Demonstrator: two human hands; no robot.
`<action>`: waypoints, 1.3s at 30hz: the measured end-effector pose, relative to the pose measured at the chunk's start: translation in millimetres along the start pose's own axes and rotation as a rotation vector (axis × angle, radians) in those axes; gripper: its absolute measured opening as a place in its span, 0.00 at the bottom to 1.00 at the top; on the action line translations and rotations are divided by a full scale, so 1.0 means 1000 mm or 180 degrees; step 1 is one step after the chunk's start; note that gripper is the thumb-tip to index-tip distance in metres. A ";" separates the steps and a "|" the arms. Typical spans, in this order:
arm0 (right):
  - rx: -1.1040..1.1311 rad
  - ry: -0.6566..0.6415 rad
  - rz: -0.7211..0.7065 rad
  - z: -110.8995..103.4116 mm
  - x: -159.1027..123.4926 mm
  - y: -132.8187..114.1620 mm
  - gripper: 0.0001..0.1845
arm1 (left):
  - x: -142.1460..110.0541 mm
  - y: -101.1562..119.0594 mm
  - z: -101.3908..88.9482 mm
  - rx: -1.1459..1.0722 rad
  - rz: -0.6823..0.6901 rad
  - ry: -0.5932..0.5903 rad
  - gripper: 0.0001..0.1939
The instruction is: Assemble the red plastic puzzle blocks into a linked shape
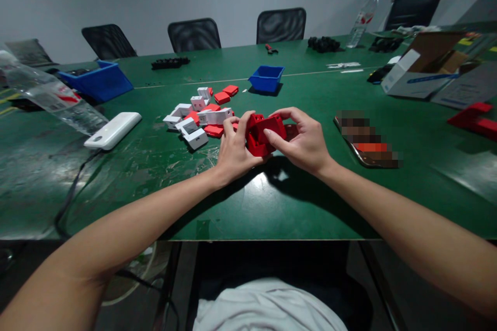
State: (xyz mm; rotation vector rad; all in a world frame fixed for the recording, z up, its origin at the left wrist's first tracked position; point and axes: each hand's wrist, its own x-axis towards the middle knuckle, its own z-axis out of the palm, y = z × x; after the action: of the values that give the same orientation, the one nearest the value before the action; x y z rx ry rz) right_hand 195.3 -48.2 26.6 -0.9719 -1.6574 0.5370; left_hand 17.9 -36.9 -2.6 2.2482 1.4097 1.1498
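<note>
Both my hands meet over the green table (272, 207), a little beyond its near edge. Between them is a red plastic housing (264, 134), boxy and hollow. My left hand (233, 150) grips its left side with the fingers curled round it. My right hand (305, 139) holds its right side, thumb pressed on the front face and fingers bent over the top. Just left of my hands lies a heap of white and red parts (200, 119), small white blocks mixed with flat red covers.
A white power bank (113, 130) with a cable lies at left beside a plastic bottle (54, 98). Blue bins (266, 78) (97, 80) stand farther back. A phone (367, 139) lies at right, a cardboard box (423, 67) and red pieces (473, 120) beyond it. Chairs line the far side.
</note>
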 end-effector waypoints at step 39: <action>-0.0631 -0.0972 -0.1299 -0.015 0.010 0.009 0.25 | 0.006 -0.014 0.002 -0.0568 0.0457 -0.0196 0.49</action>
State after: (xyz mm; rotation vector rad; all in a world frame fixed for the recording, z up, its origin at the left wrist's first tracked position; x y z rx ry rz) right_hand 211.9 -37.3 30.1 -0.6820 -2.1492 0.2548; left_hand 12.2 -24.3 -8.7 2.2665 1.0917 1.1875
